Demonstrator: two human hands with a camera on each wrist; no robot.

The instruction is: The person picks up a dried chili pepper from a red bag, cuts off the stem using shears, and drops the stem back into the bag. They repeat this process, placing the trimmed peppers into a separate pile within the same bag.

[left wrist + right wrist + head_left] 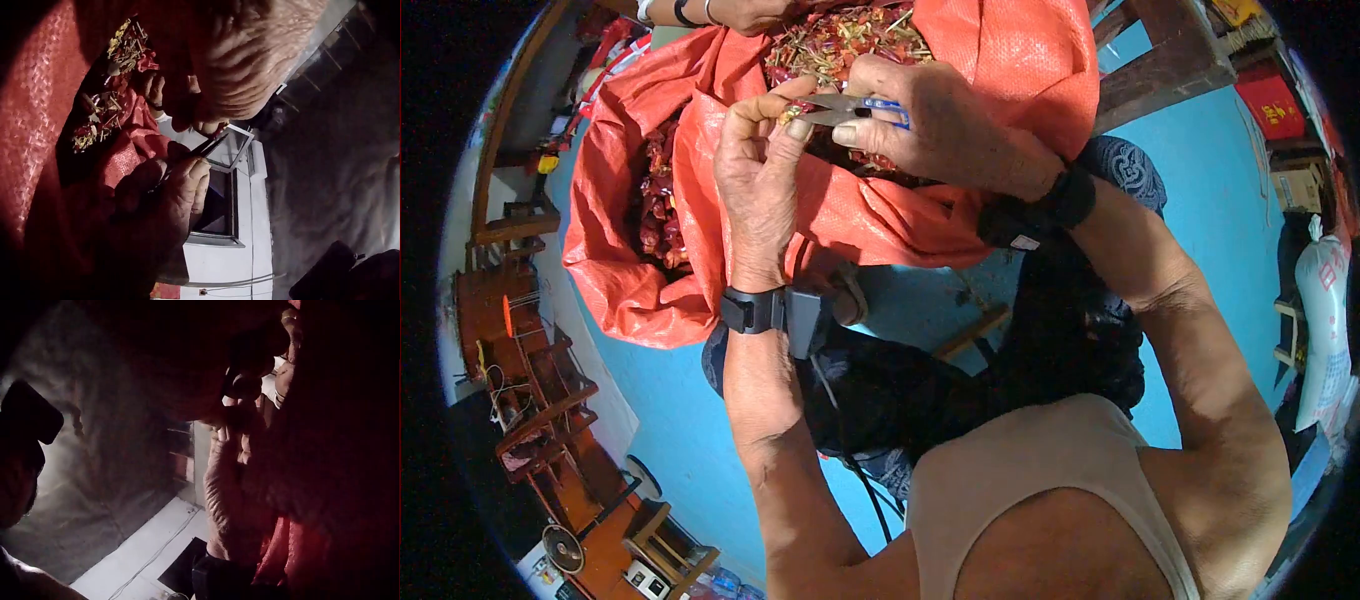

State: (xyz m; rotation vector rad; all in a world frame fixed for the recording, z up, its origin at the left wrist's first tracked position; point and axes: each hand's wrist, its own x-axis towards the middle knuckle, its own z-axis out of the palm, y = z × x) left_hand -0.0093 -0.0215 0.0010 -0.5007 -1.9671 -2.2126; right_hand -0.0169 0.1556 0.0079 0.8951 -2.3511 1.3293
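Observation:
In the head view my left hand [752, 175] pinches a small dried red chili with a yellowish stem end [791, 114] between thumb and fingertips. My right hand [955, 125] grips a pair of scissors [884, 104] by the blue handles. Their blades lie on either side of a narrow gap, tips at the chili and close to the left fingertips. Under both hands, an orange-red woven sack [880, 215] holds stems and chili bits [850, 45]. The left wrist view shows the dark scissor blades [209, 145] reaching toward the left fingertips. Deep shadow covers much of the right wrist view.
Whole dried red chilies [662, 215] lie in the sack's left part. Another person's hand [745, 12] reaches in at the top. A wooden frame [1165, 65] stands right of the sack, and a full white bag [1320, 330] leans at the far right.

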